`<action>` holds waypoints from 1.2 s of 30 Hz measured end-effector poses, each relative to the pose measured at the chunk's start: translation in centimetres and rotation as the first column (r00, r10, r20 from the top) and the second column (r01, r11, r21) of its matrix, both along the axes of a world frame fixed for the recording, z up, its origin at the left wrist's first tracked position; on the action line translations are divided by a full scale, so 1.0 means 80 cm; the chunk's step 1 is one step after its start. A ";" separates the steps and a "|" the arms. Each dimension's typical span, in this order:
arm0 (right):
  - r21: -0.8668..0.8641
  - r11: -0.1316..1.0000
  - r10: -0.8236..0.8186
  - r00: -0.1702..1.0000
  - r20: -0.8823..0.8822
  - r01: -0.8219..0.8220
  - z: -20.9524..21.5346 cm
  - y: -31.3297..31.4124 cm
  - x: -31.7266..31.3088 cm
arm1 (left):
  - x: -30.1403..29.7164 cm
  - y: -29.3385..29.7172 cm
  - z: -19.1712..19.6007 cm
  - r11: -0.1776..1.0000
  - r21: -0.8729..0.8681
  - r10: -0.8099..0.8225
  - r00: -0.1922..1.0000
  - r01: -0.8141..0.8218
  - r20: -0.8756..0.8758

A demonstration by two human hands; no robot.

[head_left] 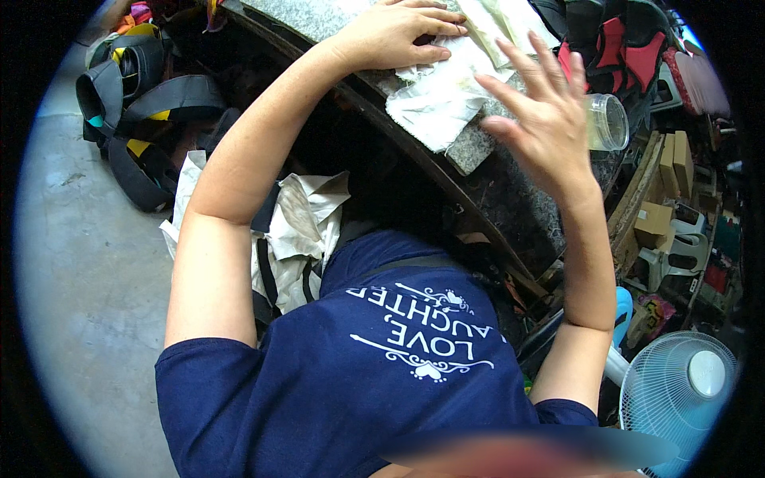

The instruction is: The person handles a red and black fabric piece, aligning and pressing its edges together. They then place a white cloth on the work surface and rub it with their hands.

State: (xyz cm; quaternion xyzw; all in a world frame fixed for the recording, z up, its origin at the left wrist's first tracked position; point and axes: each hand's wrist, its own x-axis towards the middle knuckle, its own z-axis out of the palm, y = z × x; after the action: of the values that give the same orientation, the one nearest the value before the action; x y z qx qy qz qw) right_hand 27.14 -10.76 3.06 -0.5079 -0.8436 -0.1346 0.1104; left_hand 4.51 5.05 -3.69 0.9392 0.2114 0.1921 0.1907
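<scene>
My left hand (402, 33) lies with its fingers stretched over a white cloth-like sheet (442, 107) at the top of the view. Its fingertips touch the sheet, and nothing shows in its grasp. Slightly blurred, my right hand (546, 119) is held over the right side of the worktable (522, 211) with its fingers spread and nothing in them. Beneath the sheet, a speckled grey slab (470, 153) sticks out at the near corner. Pale strips (486, 28) lie on the sheet between both hands. Just right of my right hand is a clear plastic jar (610, 122), partly covered by that hand.
Black and red padded pieces (625, 48) are piled at the table's far right. Black curved pieces with yellow patches (147, 107) are heaped on the left. A light-blue fan (677, 390) stands lower right, below cardboard boxes (653, 223) and a white plastic chair (681, 247).
</scene>
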 end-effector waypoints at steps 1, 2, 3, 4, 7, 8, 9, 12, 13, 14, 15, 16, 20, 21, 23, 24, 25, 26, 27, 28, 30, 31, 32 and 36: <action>0.007 1.000 -0.010 0.996 0.093 0.010 -0.013 0.003 -0.011 | 0.000 0.000 0.001 1.000 0.006 -0.001 1.000 0.001 -0.008; -0.038 0.996 -0.071 0.971 0.228 0.082 -0.024 0.005 -0.019 | 0.000 0.000 0.001 1.000 0.008 -0.001 1.000 0.001 0.001; 0.004 0.997 -0.073 0.966 0.250 0.074 -0.035 0.006 -0.027 | 0.000 0.000 0.001 1.000 0.008 0.000 1.000 0.000 0.011; -0.009 0.999 -0.033 0.983 0.180 0.036 -0.043 0.008 -0.032 | 0.000 -0.001 0.000 1.000 0.006 0.002 1.000 -0.003 0.020; -0.038 0.994 0.099 0.994 0.041 -0.098 -0.053 0.002 -0.043 | 0.001 0.000 -0.002 0.999 0.032 0.009 0.999 -0.010 0.040; -0.035 0.989 0.142 0.990 0.010 -0.142 -0.053 -0.003 -0.045 | 0.002 0.001 -0.004 0.999 0.036 0.002 0.998 -0.005 0.065; -0.078 0.980 0.181 0.983 0.005 -0.180 -0.051 -0.008 -0.046 | 0.003 0.002 -0.005 1.000 0.025 0.007 0.998 -0.008 0.062; -0.157 0.966 0.198 0.978 -0.065 -0.206 -0.044 -0.029 -0.046 | 0.004 0.001 -0.007 0.999 0.049 0.008 0.998 -0.010 0.057; -0.261 0.946 0.185 0.981 -0.054 -0.193 -0.038 -0.037 -0.042 | 0.003 0.000 -0.008 0.998 0.056 0.028 0.998 -0.031 0.055; -0.341 0.914 0.185 0.974 -0.128 -0.219 -0.030 -0.043 -0.035 | 0.004 -0.001 -0.008 0.997 0.064 0.044 0.998 -0.047 0.054; -0.386 0.884 0.200 0.959 -0.202 -0.265 -0.020 -0.048 -0.025 | 0.004 -0.003 -0.009 0.996 0.070 0.058 0.997 -0.062 0.058; -0.441 0.862 0.151 0.957 -0.246 -0.250 -0.006 -0.050 -0.010 | 0.006 -0.004 -0.011 0.992 -0.006 0.124 0.991 -0.124 0.043; -0.280 0.953 -0.038 0.876 -0.481 -0.113 0.059 -0.042 0.080 | 0.008 -0.006 -0.015 0.890 0.402 0.239 0.971 -0.215 -0.009; -0.035 0.998 0.032 0.925 -0.379 -0.049 0.071 -0.033 0.105 | 0.009 -0.005 -0.015 0.893 0.400 0.234 0.972 -0.206 -0.022; 0.028 0.965 -0.250 0.950 -0.188 0.260 0.074 -0.022 0.141 | 0.007 -0.003 -0.016 0.878 0.426 0.252 0.967 -0.217 -0.026; -0.003 0.943 -0.333 0.941 0.053 0.333 0.063 -0.016 0.150 | 0.006 -0.001 -0.016 0.896 0.393 0.232 0.973 -0.208 -0.015; -0.022 0.873 -0.467 0.846 0.256 0.488 0.051 -0.011 0.156 | 0.005 0.000 -0.016 0.906 0.372 0.218 0.976 -0.202 -0.001; -0.048 0.895 -0.413 0.865 0.285 0.444 0.042 -0.009 0.160 | 0.002 0.001 -0.015 0.920 0.339 0.216 0.976 -0.197 -0.020; -0.173 0.847 -0.423 0.835 0.353 0.503 0.035 -0.008 0.162 | 0.001 0.002 -0.015 0.924 0.331 0.201 0.980 -0.190 0.001; -0.188 0.842 -0.425 0.836 0.348 0.506 0.035 -0.007 0.165 | 0.000 0.002 -0.014 0.933 0.309 0.196 0.981 -0.183 -0.009; -0.099 0.900 -0.389 0.885 0.256 0.424 0.041 -0.011 0.169 | 0.000 0.001 -0.014 0.937 0.304 0.187 0.982 -0.171 -0.025; -0.132 0.899 -0.402 0.906 0.136 0.418 0.049 -0.013 0.173 | 0.001 0.000 -0.014 0.932 0.324 0.181 0.983 -0.162 -0.030; -0.046 0.942 -0.333 0.942 -0.040 0.332 0.060 -0.018 0.177 | 0.002 -0.001 -0.014 0.921 0.347 0.203 0.979 -0.178 -0.035; 0.170 0.948 -0.232 0.949 -0.213 0.270 0.080 -0.035 0.179 | 0.007 -0.002 -0.015 0.926 0.326 0.199 0.980 -0.191 0.008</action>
State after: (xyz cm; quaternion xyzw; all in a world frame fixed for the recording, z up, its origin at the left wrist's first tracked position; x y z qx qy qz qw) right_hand 41.46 -13.56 9.48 -0.6087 -0.7397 -0.1812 0.2222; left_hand 5.05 4.86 -4.91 0.9343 0.2714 0.2307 0.0106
